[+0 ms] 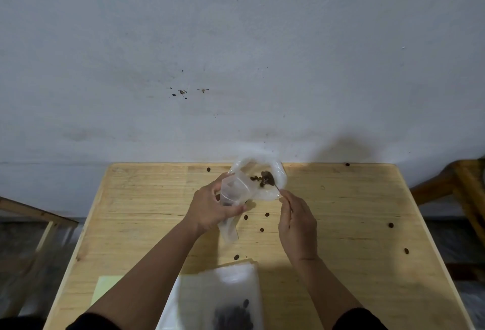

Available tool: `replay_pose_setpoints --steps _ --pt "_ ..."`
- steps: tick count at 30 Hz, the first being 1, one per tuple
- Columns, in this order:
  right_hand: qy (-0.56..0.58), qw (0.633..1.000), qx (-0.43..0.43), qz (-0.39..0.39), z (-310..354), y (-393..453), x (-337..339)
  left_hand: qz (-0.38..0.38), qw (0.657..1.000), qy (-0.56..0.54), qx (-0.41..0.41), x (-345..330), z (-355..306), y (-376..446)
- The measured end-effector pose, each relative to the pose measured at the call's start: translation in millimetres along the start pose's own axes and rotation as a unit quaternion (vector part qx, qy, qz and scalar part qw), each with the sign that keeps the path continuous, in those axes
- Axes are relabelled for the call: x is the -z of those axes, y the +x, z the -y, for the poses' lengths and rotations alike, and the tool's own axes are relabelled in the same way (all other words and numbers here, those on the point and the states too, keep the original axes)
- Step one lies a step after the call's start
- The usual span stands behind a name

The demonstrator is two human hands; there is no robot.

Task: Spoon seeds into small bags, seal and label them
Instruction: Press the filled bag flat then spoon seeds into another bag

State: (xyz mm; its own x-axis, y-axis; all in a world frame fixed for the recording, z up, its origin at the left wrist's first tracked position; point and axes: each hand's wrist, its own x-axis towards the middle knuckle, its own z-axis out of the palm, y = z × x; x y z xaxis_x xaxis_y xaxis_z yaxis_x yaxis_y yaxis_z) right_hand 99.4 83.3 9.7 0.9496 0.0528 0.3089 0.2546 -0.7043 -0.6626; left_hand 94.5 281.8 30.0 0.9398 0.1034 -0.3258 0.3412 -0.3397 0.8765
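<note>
My left hand grips a small clear plastic bag, its mouth held open and its lower end hanging down to the table. My right hand pinches the thin handle of a spoon. The spoon's bowl, loaded with dark seeds, lies inside a larger clear bag at the far edge of the wooden table. The small bag's mouth touches or overlaps the larger bag's left side.
Loose dark seeds lie scattered over the table, some near the right edge. A stack of clear bags with a seed-filled one on top sits at the near edge, with a pale yellow sheet to its left. Wooden furniture stands on both sides.
</note>
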Motion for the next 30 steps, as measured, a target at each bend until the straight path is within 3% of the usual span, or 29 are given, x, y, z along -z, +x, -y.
replay_pose_setpoints --steps 8,17,22,26,30 --pt "-0.014 0.994 0.112 -0.008 -2 -4 -3 -0.017 1.0 0.0 -0.009 -1 3 3" --pt "-0.072 0.994 0.079 -0.008 -5 -3 -8 -0.02 1.0 -0.003 -0.022 -1 3 1" --pt "0.072 0.992 -0.102 -0.013 -5 -4 -5 -0.02 0.999 -0.026 -0.031 0 2 0" --pt "0.199 0.94 -0.277 -0.015 -4 5 -3 -0.016 0.998 -0.046 -0.035 -3 -4 0" --pt "0.283 0.893 -0.349 -0.01 -4 10 -3 -0.011 0.997 -0.062 -0.041 -3 -5 2"
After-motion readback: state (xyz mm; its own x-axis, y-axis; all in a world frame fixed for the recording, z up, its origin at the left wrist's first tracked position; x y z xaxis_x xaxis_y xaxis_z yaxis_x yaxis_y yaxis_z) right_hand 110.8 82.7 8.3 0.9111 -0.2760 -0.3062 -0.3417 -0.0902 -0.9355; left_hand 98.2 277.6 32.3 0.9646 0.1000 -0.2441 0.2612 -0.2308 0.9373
